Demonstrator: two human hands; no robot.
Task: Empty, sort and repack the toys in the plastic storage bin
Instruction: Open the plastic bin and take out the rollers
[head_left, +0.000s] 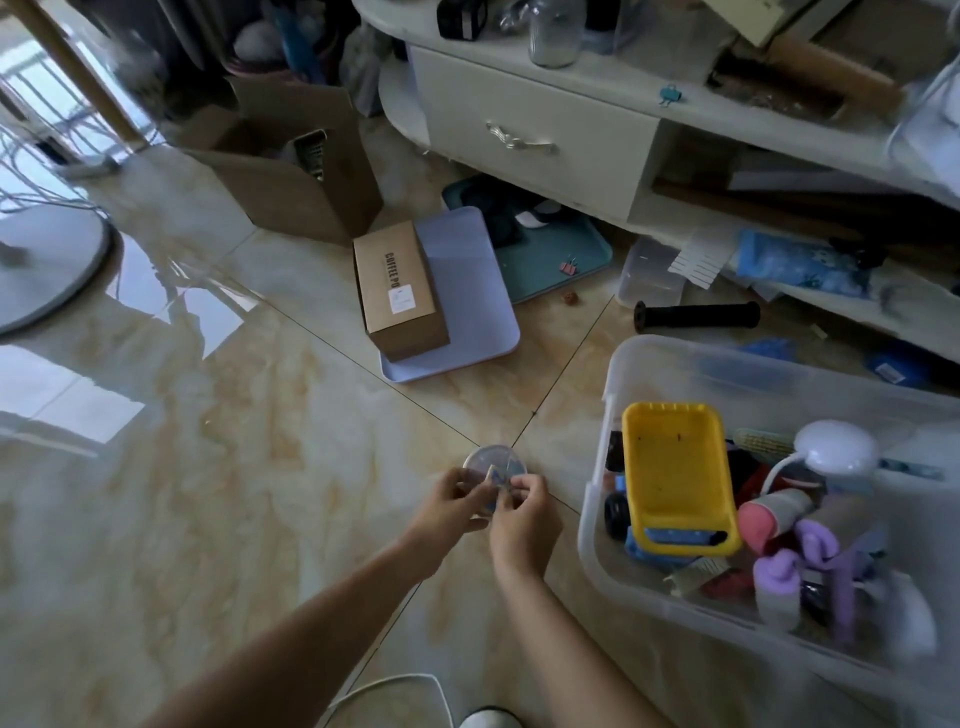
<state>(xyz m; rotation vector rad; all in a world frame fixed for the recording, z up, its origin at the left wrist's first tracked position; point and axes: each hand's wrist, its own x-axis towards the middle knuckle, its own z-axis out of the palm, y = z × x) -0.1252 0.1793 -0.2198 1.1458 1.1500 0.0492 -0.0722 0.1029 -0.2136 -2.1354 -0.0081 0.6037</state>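
A clear plastic storage bin (608, 519) stands on the floor at the right, full of toys. Inside it lie a yellow toy truck bed (675, 478) on a blue base, a white dome-shaped toy (836, 447), a pink cylinder (763, 519) and purple pieces (779, 571). Left of the bin, above the floor, both hands grip a small round clear container (491, 460) with something blue in it. My left hand (454, 499) holds its left side. My right hand (522, 512) pinches a small piece at its top.
A brown cardboard box (397, 291) lies on a pale lilac tray (467, 291). A teal tray (561, 254), a black cylinder (696, 314) and an open carton (291, 166) sit further back. A white cabinet (535, 135) lines the back right. A fan base (47, 270) stands left.
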